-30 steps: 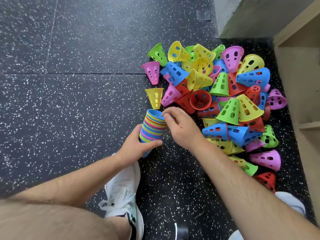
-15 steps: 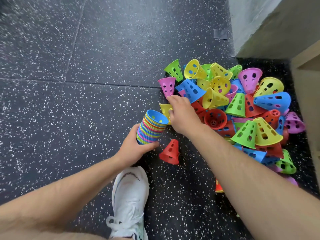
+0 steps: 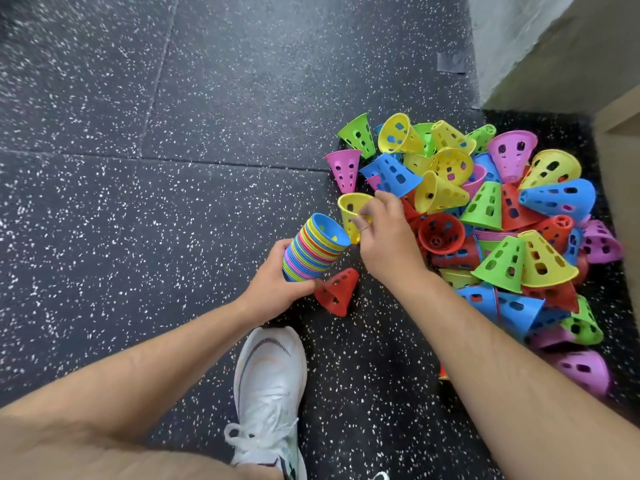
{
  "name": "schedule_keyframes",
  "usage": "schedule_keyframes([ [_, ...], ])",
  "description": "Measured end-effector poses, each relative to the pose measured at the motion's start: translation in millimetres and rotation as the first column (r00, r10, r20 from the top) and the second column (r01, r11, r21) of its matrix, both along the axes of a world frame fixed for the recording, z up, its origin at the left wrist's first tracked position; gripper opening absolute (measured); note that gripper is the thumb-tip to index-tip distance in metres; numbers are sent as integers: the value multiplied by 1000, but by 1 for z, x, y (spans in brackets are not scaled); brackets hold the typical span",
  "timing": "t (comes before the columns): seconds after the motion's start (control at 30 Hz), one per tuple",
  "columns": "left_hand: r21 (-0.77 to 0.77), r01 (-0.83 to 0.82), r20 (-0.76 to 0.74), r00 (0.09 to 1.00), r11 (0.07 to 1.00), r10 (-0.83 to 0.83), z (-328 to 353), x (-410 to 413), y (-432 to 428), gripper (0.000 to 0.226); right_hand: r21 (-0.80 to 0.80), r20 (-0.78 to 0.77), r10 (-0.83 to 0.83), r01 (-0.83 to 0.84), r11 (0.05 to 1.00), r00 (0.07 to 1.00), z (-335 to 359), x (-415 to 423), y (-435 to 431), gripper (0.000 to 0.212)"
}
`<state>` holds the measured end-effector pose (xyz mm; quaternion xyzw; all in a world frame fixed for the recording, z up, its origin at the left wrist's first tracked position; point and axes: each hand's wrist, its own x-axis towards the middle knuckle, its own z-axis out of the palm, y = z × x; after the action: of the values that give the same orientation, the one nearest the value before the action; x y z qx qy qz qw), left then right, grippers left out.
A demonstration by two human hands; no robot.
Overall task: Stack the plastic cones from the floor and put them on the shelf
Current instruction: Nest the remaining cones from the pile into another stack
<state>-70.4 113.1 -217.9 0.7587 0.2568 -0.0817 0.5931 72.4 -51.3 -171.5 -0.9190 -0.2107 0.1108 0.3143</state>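
Right then, the right hand (image 3: 388,244) pinched a yellow cone (image 3: 351,211) with its thumb and fingertips. The left hand (image 3: 277,282) had its fingers curled round the stack (image 3: 313,251) of cones, low down near the floor (image 3: 173,202).

The stack leaned over, and its open blue mouth faced up and to the right, toward the right hand. The yellow cone sat just beside that mouth, wide end up and small end down by the rim. I think the small end had to tip a little to the left to slide in, so the right hand was the one to do it.

Half a second before, the yellow cone lay on the floor at the edge of the pile (image 3: 485,220), under the right hand. By now it was lifted and close to the stack. A red cone (image 3: 337,291) lay on its side by the left thumb, as it did then. The shelf (image 3: 620,161) stood far off on the right.
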Motion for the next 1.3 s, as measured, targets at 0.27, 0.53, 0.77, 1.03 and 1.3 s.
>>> schedule_keyframes([
  [0.27,39,59,19,998,998,-60,5,0,-5,67,226,-94,-163,181,957,982,35,-17,-21,17],
  [0.53,30,35,52,998,999,-37,0,-8,-4,68,167,-373,127,-68,984,919,19,-54,-13,31],
  [0.77,36,17,44,999,999,-18,-4,-10,-2,68,235,-332,59,22,972,941,13,-61,-28,26],
  [1.03,58,54,35,998,997,-56,-5,-11,-4,77,-10,-112,219,-221,975,969,-11,-88,-75,36],
  [1.3,80,48,34,998,996,-51,0,-11,-8,70,-84,-111,166,-175,981,980,-7,-82,-81,35],
])
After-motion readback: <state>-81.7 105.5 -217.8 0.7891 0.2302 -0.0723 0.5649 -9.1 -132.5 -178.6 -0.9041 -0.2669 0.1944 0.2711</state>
